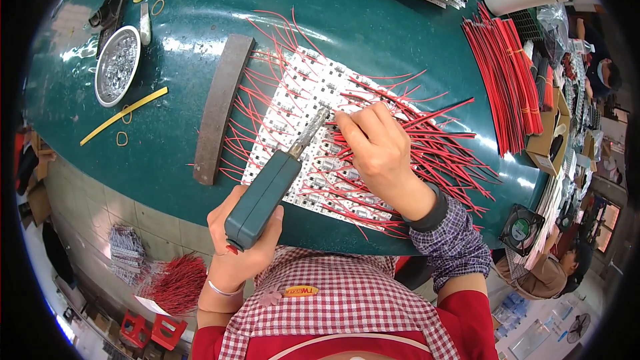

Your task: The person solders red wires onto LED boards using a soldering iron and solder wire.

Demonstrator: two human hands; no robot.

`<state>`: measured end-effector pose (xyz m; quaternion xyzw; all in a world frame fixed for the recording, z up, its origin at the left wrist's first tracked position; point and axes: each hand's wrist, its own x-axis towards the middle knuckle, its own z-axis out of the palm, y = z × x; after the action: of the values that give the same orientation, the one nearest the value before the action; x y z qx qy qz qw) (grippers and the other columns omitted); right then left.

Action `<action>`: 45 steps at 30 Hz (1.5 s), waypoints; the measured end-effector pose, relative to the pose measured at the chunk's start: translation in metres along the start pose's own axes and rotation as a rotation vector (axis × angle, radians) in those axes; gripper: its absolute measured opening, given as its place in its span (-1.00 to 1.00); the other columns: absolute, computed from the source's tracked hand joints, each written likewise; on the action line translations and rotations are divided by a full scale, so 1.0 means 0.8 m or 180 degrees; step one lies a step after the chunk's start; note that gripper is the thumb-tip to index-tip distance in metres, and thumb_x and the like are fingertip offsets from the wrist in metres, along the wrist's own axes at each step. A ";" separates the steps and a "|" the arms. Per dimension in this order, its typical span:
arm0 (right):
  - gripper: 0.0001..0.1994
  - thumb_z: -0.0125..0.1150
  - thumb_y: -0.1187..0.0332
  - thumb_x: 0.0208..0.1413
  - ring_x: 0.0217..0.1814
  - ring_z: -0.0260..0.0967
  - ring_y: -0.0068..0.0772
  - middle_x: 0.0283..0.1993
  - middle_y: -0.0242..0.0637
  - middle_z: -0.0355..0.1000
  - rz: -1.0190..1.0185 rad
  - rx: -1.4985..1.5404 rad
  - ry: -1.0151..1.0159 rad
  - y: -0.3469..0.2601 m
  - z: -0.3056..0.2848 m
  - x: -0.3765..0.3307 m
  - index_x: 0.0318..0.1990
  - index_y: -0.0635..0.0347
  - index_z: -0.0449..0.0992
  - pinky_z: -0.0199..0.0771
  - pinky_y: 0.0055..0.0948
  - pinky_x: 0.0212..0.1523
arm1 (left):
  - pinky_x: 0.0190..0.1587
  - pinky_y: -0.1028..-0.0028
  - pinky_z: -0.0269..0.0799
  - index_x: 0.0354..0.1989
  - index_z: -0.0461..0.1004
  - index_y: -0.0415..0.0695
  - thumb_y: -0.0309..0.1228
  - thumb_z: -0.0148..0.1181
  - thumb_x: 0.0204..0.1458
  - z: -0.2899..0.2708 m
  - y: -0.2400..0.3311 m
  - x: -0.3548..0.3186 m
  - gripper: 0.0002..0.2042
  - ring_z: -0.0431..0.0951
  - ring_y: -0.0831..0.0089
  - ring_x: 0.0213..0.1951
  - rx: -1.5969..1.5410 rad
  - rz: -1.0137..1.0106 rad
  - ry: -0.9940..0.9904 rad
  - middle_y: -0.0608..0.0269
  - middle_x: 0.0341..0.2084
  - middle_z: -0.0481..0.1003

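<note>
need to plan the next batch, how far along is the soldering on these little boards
Done: many small white boards on the green table already carry red wires fanning out both sides. In hand: the left hand holds a teal soldering iron, tip at the panel's middle, where the right hand pinches a wire. Left: a bundle of loose red wires waits at the right; how many joints remain cannot be told.

head view | worn on head | looks steeply down | close over green table

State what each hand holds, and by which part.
Left hand grips the soldering iron by its teal handle. Right hand pinches something at the red wires; exactly what cannot be told.
</note>
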<state>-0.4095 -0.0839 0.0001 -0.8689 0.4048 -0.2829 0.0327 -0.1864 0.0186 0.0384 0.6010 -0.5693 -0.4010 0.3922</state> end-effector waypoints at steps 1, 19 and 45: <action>-0.61 0.18 0.66 -0.32 -0.35 0.34 -0.24 -0.37 -0.25 0.39 0.0001 -0.0022 0.0003 0.000 -0.001 0.000 -0.18 0.36 0.58 0.37 -0.31 -0.44 | -0.42 0.57 0.38 -0.30 0.54 -0.38 -0.70 0.30 -0.11 0.000 0.001 0.000 -0.83 0.49 0.58 -0.49 -0.0006 0.0004 -0.0004 0.20 -0.47 0.52; -0.71 0.21 0.48 -0.14 -0.25 0.33 -0.29 -0.32 -0.27 0.32 -0.0155 -0.0199 -0.0119 0.004 0.001 -0.006 -0.18 0.35 0.56 0.40 -0.39 -0.38 | -0.44 0.53 0.39 -0.28 0.55 -0.37 -0.71 0.29 -0.13 0.004 0.004 -0.007 -0.81 0.51 0.48 -0.51 -0.0300 -0.0054 0.0142 0.19 -0.46 0.52; -0.67 0.22 0.57 -0.19 -0.29 0.31 -0.23 -0.33 -0.21 0.32 -0.0209 -0.0187 -0.0158 -0.001 0.000 -0.003 -0.15 0.43 0.55 0.41 -0.38 -0.40 | -0.41 0.50 0.44 -0.22 0.56 -0.37 -0.64 0.35 -0.10 0.003 -0.011 -0.033 -0.78 0.53 0.37 -0.49 -0.0146 0.0106 0.0357 0.09 -0.41 0.53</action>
<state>-0.4102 -0.0812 -0.0006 -0.8891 0.3833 -0.2502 0.0079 -0.1858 0.0451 0.0299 0.6039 -0.5470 -0.3730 0.4438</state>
